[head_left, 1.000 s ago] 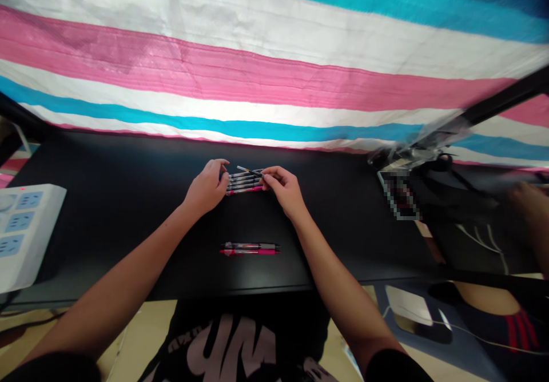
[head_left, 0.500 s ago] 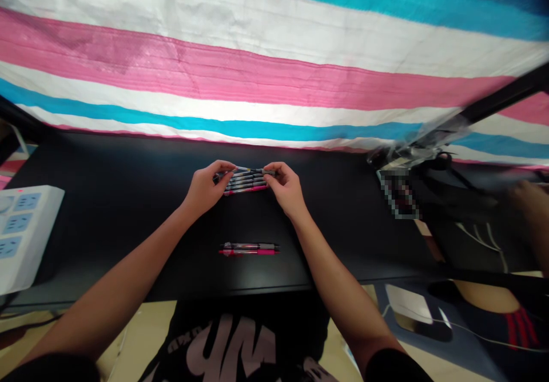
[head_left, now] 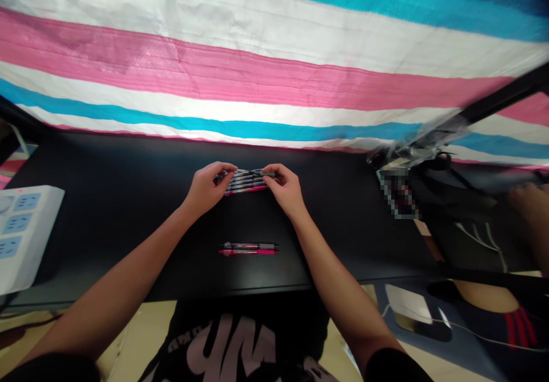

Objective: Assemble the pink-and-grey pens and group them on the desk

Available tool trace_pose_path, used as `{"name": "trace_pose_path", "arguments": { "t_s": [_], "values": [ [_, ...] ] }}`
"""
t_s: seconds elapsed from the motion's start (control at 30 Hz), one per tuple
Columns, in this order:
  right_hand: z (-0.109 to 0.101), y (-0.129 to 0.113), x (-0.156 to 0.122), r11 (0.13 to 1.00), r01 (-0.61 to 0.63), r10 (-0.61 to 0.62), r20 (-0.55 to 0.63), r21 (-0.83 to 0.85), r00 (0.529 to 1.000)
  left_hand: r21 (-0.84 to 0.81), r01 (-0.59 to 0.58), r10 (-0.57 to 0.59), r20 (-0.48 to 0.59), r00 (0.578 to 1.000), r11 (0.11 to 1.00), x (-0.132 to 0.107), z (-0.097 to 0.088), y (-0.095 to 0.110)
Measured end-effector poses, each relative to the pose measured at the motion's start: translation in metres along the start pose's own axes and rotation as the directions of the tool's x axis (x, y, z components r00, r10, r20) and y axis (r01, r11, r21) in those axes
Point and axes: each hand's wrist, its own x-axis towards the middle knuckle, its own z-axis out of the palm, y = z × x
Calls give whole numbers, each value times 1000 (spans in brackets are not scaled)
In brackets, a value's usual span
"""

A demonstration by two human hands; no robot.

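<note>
A row of several pens lies side by side on the black table, pink ones at the near side. My left hand pinches the left end of the farthest pen. My right hand pinches its right end, so both hold that pen at the far edge of the row. Closer to me, two more pens, one dark and one pink, lie side by side untouched.
A white power strip sits at the table's left edge. A striped pink, white and blue cloth hangs behind. At the right are a dark clutter of gear and another person's hand.
The pen that my right hand held tilted above the row a second ago now lies level with it, gripped at both ends. My left hand has shifted onto that pen's left end.
</note>
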Motion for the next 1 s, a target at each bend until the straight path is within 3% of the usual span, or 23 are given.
{"name": "trace_pose_path", "arguments": {
  "t_s": [0.2, 0.43, 0.63, 0.83, 1.0],
  "values": [
    [0, -1, -1, 1000, 4, -4, -8, -6, 1000, 44, -68, 69, -15, 997, 997, 0, 0, 2],
    [3, -3, -5, 1000, -5, 6, 83, -5, 997, 30, -196, 193, 89, 977, 980, -4, 2, 1],
    [3, -3, -7, 998, -1, -9, 163, 61, 987, 10, -178, 176, 120, 977, 984, -7, 4, 5],
    [1, -5, -7, 999, -14, 21, 148, -52, 989, -8, -213, 213, 93, 973, 977, -7, 5, 7],
    [-1, -3, -6, 998, 50, -46, 133, -28, 990, 4, -193, 192, 69, 979, 981, -6, 4, 7]
  ]
}}
